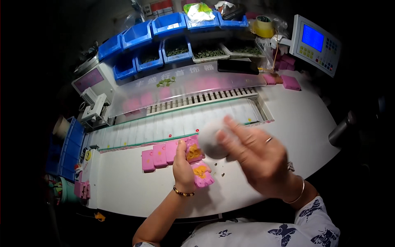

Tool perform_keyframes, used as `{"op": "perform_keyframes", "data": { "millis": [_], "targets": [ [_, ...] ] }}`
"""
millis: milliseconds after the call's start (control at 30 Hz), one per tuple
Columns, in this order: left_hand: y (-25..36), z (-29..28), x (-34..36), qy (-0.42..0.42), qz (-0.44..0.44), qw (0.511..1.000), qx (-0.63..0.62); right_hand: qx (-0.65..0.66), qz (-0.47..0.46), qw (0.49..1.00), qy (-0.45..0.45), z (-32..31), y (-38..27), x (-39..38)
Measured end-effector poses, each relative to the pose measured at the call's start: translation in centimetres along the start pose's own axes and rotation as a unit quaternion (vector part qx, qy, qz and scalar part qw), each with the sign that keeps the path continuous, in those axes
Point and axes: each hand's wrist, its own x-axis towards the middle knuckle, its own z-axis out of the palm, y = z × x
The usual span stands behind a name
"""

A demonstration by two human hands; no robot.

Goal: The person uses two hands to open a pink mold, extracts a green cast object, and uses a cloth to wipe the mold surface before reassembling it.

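Observation:
My left hand is closed on an opened pink rubber mold with yellow-orange patches inside. The upper half rests against my fingers, and the lower half hangs below it, nearer to me. Just to the right, my right hand is closed on a rounded white-grey pouch, smeared by motion. The pouch is close beside the upper mold half; whether they touch I cannot tell. Several shut pink molds lie in a leaning row left of my left hand. Small dark crumbs lie between my hands.
Behind the white table runs a roller track under a clear cover. Blue bins stand at the back, some holding small dark green pieces. A control panel is at the far right, a dark cylinder at the right edge.

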Motion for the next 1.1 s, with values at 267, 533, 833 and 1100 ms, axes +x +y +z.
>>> {"op": "perform_keyframes", "data": {
  "millis": [267,533,833,1100],
  "targets": [
    [-0.3,-1.5,-0.1,-0.041,0.053,0.997,-0.027,0.057,0.006,0.993,-0.107,0.8,-0.3,-0.6],
    [0.7,-1.3,-1.1,-0.004,0.256,0.959,0.125,0.022,-0.032,0.983,-0.177,2.9,-2.7,-3.0],
    [2.6,-3.7,0.8,0.148,0.159,0.976,-0.026,0.013,0.078,0.979,-0.185,-0.6,2.1,-3.9],
    [0.7,-3.1,0.3,0.045,0.138,0.985,0.095,-0.103,0.172,0.908,-0.368,0.2,5.5,-7.7]
  ]
}}
